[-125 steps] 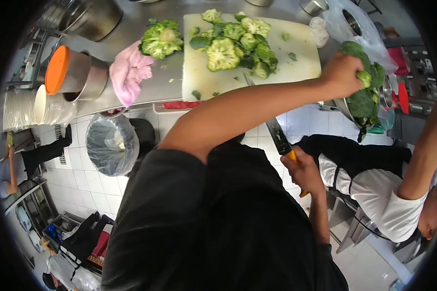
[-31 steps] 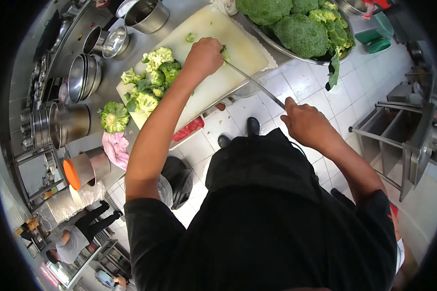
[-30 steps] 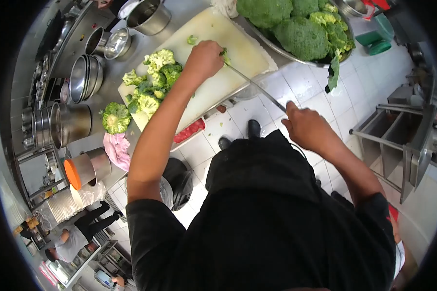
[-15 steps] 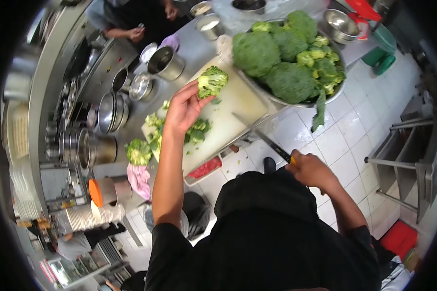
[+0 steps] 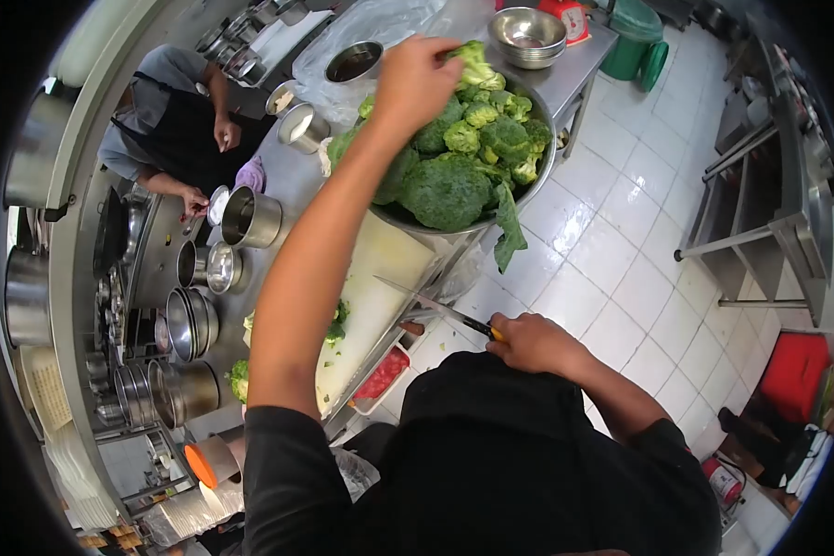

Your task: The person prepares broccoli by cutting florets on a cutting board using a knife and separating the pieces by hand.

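Note:
My left hand (image 5: 424, 82) reaches over the large metal bowl (image 5: 549, 167), its fingers closed on a broccoli floret (image 5: 473, 67) above the far part of the heap. Whole broccoli heads (image 5: 447, 193) and cut pieces fill the bowl, and a leaf (image 5: 510, 236) hangs over its near rim. In my right hand (image 5: 533, 345) is a knife (image 5: 449, 310) with a black and yellow handle, its blade pointing left at the edge of the white cutting board (image 5: 380, 259). Green broccoli bits (image 5: 339, 320) lie on the board, partly hidden by my left forearm.
Steel pots (image 5: 252, 218) and nested bowls (image 5: 192, 324) stand left of the board. Stacked metal bowls (image 5: 528, 37) and a red scale (image 5: 567, 18) are at the table's far end. Across the table is another person (image 5: 181, 120). A metal shelf (image 5: 760, 232) stands to the right.
My left hand has carried the floret from above the board to over the bowl. The view has swung right. My right hand still holds the knife by the board's edge.

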Demonstrator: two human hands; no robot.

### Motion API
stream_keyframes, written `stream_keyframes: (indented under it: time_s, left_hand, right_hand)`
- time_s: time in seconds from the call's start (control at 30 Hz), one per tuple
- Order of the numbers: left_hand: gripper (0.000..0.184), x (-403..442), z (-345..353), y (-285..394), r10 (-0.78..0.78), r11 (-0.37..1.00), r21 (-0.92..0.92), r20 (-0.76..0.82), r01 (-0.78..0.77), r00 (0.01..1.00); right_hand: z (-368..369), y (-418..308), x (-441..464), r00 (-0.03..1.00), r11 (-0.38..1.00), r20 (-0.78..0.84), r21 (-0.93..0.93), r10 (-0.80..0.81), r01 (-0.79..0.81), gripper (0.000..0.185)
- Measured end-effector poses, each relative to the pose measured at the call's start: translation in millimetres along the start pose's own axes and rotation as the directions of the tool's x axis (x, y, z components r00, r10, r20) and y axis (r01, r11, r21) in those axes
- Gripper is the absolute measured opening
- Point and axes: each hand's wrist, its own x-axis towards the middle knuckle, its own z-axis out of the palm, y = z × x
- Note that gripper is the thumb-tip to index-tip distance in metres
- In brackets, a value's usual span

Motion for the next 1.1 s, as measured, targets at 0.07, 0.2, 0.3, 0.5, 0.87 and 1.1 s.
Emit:
stream_keyframes:
  time_s: [0.07, 0.2, 0.3, 0.5, 0.87, 1.1]
  left_hand:
    - [0.026, 18.5, 36.7, -1.2, 0.196, 0.976, 0.115, -0.082, -0.186, 0.977]
    - [0.019, 25.0, 87.3, -1.1, 0.277, 0.902, 0.348, -0.014, -0.255, 0.961]
    - [0.016, 3.8, 105.1, -3.4, 0.160, 0.876, 0.433, 0.158, -0.214, 0.974]
    - [0.017, -11.2, 89.4, -8.9, 0.042, 0.961, 0.272, 0.051, -0.054, 0.998]
    - [0.039, -189.8, -77.5, -111.9, -0.429, 0.869, 0.197, -0.160, 0.454, 0.889]
    - [0.053, -274.9, -66.4, -182.9, -0.558, 0.823, 0.286, 0.248, 0.491, 0.792]
  right_hand:
    - [2.8, 2.1, 1.8, 1.000, 1.000, -0.004, 0.012, -0.004, 0.004, 0.037]
    - [3.1, 2.4, 1.5, 1.000, 1.000, -0.013, 0.003, -0.001, 0.001, 0.037]
    - [1.1, -1.9, 2.1, 1.000, 1.000, -0.008, -0.006, 0.001, -0.001, 0.038]
    - [-1.5, -1.7, 6.3, 0.999, 0.998, -0.034, -0.060, -0.033, 0.030, 0.037]
    - [-20.1, 1.5, 17.7, 0.999, 0.999, -0.012, -0.024, 0.034, -0.034, 0.030]
    - [-14.6, 6.6, 20.6, 0.997, 0.997, -0.072, 0.070, 0.023, -0.018, 0.028]
